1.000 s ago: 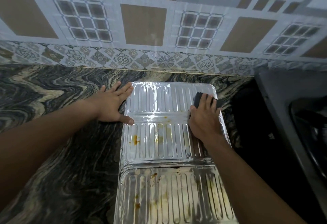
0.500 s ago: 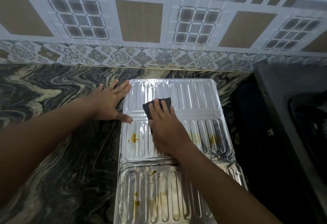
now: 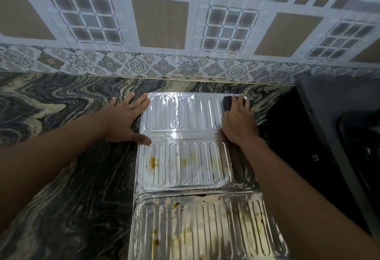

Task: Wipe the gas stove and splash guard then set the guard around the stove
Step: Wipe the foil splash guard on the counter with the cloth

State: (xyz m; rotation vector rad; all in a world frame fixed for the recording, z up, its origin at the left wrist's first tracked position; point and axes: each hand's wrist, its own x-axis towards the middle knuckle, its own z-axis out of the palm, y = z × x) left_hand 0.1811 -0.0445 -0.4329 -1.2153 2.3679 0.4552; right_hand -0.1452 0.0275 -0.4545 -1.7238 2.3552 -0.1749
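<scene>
A ribbed, shiny foil splash guard (image 3: 185, 157) lies flat on the marbled counter, its panels running from the wall toward me. Orange-brown stains mark the middle and near panels. My left hand (image 3: 125, 122) is spread flat on the counter against the guard's far left edge, thumb on the foil. My right hand (image 3: 238, 124) presses a dark cloth (image 3: 228, 103) onto the far right corner of the guard. The cloth is mostly hidden under my fingers. The gas stove (image 3: 349, 136) shows only as a dark body at the right edge.
The black-and-cream marbled counter (image 3: 61, 136) stretches left of the guard. A patterned tiled wall (image 3: 164, 23) rises right behind the guard's far edge. A dark gap (image 3: 292, 146) lies between the guard and the stove.
My right hand slid the cloth from the guard's right side to its left-centre, then back to the far right corner. My left hand stayed put.
</scene>
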